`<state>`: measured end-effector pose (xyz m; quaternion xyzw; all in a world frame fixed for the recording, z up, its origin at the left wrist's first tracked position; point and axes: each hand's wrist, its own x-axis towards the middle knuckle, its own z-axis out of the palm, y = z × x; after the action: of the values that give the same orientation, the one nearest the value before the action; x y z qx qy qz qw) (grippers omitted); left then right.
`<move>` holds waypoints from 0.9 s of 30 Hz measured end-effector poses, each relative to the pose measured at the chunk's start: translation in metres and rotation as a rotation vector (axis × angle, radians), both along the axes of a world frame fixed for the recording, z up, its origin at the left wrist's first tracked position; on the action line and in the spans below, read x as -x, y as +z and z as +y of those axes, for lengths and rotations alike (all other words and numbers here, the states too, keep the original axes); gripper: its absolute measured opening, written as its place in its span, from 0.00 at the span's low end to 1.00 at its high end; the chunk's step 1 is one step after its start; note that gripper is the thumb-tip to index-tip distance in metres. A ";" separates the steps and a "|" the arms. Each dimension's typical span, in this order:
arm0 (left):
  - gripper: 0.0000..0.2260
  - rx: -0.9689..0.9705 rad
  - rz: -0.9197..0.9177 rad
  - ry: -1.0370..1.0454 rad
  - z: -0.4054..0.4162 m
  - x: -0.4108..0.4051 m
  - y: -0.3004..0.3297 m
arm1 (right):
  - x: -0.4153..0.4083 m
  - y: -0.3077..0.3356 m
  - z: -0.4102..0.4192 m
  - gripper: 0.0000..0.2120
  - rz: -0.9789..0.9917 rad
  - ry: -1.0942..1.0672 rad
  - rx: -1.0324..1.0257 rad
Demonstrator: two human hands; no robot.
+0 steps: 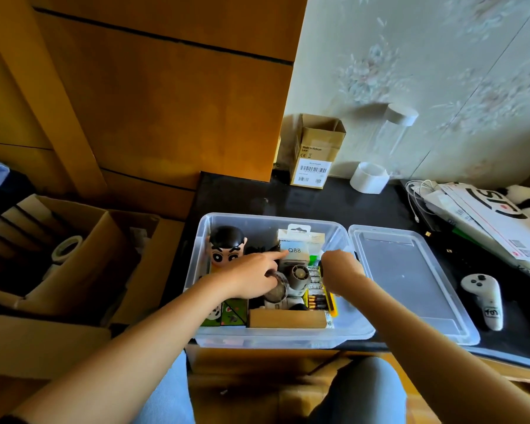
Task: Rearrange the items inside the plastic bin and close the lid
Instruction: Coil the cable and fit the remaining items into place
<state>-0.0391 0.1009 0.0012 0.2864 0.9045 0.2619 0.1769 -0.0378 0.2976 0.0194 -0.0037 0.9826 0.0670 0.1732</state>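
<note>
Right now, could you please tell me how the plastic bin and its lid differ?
The plastic bin is deep and crowded with items; the lid is shallow and bare. The bin has both hands reaching into it; the lid lies untouched on the black table to the bin's right. Both are clear plastic.

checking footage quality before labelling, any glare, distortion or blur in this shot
Head view: wide-angle bending curves the cabinet and frame edges; glare washes the clear lid; both hands, left hand and right hand, look sharp inside the plastic bin; colours oversaturated.
</note>
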 end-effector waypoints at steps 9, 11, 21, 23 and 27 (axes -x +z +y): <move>0.04 -0.131 0.049 0.222 -0.021 -0.016 -0.011 | -0.011 0.004 0.012 0.09 -0.208 -0.117 0.351; 0.04 -0.075 0.066 0.217 -0.026 -0.019 -0.015 | -0.010 -0.005 0.007 0.09 -0.196 -0.043 0.233; 0.04 0.043 0.211 0.234 -0.023 -0.023 -0.023 | -0.001 -0.047 -0.002 0.11 -0.111 -0.098 0.210; 0.04 0.052 0.228 0.239 -0.022 -0.023 -0.024 | 0.003 -0.048 -0.003 0.07 -0.114 -0.108 0.221; 0.04 0.058 0.246 0.253 -0.021 -0.024 -0.023 | 0.005 -0.049 -0.008 0.05 -0.080 -0.180 0.228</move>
<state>-0.0152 0.0802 -0.0221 0.1949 0.9554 0.2186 0.0386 -0.0430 0.2901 -0.0298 0.0620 0.9725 -0.0612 0.2158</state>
